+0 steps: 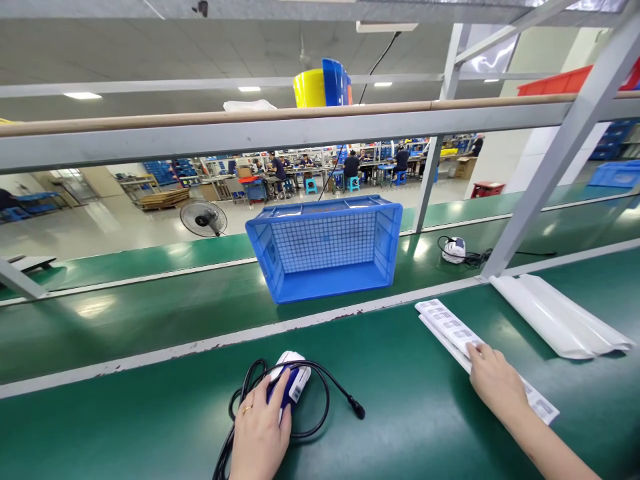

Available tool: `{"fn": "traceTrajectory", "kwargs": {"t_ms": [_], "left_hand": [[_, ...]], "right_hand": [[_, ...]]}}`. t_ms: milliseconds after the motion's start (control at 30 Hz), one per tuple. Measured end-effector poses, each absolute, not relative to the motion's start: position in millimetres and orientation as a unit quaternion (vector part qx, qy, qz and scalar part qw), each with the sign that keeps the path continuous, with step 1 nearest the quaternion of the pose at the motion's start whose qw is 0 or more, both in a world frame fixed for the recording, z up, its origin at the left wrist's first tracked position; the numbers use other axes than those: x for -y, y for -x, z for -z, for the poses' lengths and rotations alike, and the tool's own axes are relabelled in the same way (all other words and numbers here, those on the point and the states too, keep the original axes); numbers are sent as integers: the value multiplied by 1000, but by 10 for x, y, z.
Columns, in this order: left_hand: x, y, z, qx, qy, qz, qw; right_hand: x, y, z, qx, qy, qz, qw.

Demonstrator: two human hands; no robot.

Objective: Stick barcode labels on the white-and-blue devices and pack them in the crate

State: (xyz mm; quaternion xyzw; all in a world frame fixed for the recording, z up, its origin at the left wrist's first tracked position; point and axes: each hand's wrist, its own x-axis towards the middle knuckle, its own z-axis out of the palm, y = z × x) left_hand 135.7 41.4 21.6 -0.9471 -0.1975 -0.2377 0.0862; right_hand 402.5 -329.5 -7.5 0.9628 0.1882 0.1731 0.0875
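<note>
Lying under left hand [263,427], corded device [299,383]; under right hand [497,381], label sheets [443,319].

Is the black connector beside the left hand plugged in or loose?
Loose: the connector lies on the green surface, its tip joined to nothing visible.

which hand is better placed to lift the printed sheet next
Probably the right hand: it is touching the printed sheet, while the left hand is on the white-and-blue device, farther left.

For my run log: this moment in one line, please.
left hand: on corded device; right hand: on label sheets; blue crate: beyond white rail
</note>
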Motion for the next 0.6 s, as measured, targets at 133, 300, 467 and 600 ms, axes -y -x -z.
{"fn": "traceTrajectory", "kwargs": {"t_ms": [133,300,467,600], "left_hand": [[-398,-1365,-243,193,948,239,79],[-356,-1371,-286,204,947,237,67],[-377,-1322,-306,192,949,241,65],[-543,-1132,-323,186,955,225,51]], "right_hand": [[3306,-4053,80,-170,-974,-134,69],[3244,-4313,129,-31,-996,-86,-26],[3236,-4481,311,-154,-985,-36,-69],[3409,-4543,503,-334,-937,-6,-106]]}}
